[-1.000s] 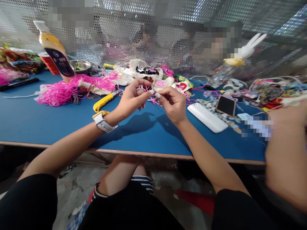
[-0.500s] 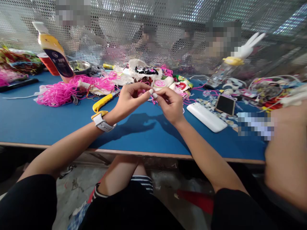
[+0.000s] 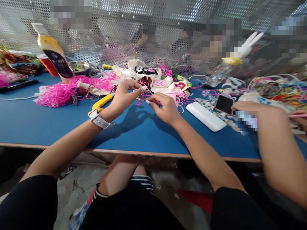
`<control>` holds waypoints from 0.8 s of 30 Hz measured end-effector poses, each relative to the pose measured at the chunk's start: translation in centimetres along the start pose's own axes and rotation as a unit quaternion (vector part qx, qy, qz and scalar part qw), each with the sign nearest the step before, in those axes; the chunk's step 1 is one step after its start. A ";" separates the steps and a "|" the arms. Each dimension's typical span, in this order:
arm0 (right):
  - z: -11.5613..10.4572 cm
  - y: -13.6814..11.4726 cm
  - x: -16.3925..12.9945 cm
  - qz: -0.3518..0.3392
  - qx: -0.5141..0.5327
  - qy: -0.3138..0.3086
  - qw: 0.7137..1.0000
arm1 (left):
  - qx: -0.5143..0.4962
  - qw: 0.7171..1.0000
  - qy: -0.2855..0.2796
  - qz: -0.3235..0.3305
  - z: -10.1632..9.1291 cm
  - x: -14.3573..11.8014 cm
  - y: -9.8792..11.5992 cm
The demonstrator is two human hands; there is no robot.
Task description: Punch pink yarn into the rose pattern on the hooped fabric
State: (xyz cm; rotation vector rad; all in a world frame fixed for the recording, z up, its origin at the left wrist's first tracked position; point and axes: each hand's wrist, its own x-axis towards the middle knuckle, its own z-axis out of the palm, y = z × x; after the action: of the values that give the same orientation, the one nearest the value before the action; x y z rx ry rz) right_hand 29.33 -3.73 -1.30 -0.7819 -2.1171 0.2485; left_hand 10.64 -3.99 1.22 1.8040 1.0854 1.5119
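- Left hand (image 3: 124,95), watch (image 3: 97,118) on the wrist, is raised over the blue table (image 3: 35,121); fingertips pinch a pink thread (image 3: 142,99).
- Right hand (image 3: 165,108) sits just right of it, thumb and forefinger closed on the same thread.
- Thread runs between both hands, above mid-table.
- Far left: pink thread pile (image 3: 62,91) and bottle (image 3: 54,51).
- Yellow cutter (image 3: 102,102) lies behind the left wrist.
- Right: white case (image 3: 206,116), phone (image 3: 224,103), a co-worker's arm (image 3: 275,143).

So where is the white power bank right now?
In the head view, the white power bank lies on the blue table, just right of the right hand, beside a phone.
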 end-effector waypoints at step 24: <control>0.5 0.4 0.2 0.011 0.020 -0.043 0.999 | -0.067 0.991 0.114 -0.023 -3.6 3.7 -3.3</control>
State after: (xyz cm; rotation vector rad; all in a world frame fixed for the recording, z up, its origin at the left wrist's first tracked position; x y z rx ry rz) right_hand 28.98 -3.26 -1.63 -0.7834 -2.1777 0.3415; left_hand 6.54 0.53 1.26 1.5335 1.0938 1.7501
